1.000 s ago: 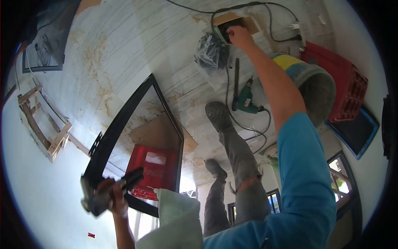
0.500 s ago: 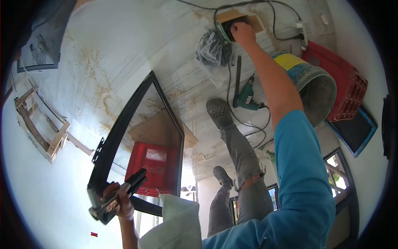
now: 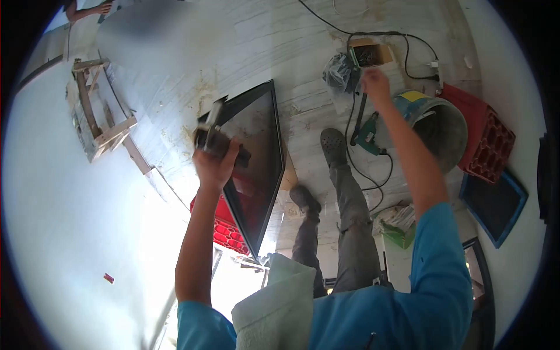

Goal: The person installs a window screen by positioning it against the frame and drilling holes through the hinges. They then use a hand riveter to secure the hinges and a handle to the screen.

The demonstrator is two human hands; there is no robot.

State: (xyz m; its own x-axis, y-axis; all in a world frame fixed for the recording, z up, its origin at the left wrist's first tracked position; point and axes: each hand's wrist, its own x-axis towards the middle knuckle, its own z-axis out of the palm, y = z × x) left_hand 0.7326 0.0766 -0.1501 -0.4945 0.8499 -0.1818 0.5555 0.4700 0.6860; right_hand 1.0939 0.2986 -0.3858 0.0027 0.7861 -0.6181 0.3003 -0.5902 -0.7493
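My left hand [image 3: 216,166] is closed around a black-and-metal tool [image 3: 213,140], whose exact kind I cannot make out. It is held in front of a black-framed screen panel [image 3: 256,134], which stands tilted against a red crate [image 3: 229,233]. My right hand [image 3: 376,87], slightly blurred, has its fingers drawn together just on the near side of an open cardboard box [image 3: 383,53] with small dark pieces inside. Whatever those fingers hold is hidden. Below that hand, a green power drill [image 3: 367,135] lies on the floor beside a dark bar [image 3: 360,111].
A clear plastic bag [image 3: 338,73] sits left of the box. Black cable [image 3: 351,116] snakes across the floor. At right are a tipped bucket [image 3: 446,131], a red crate [image 3: 490,146] and a blue-edged panel [image 3: 496,204]. A wooden frame [image 3: 87,111] and another person's hand [image 3: 104,8] appear at left.
My right hand has come out of the cardboard box and back toward me. My left hand has moved forward and upward with the tool. The view has shifted, bringing another person's hand in.
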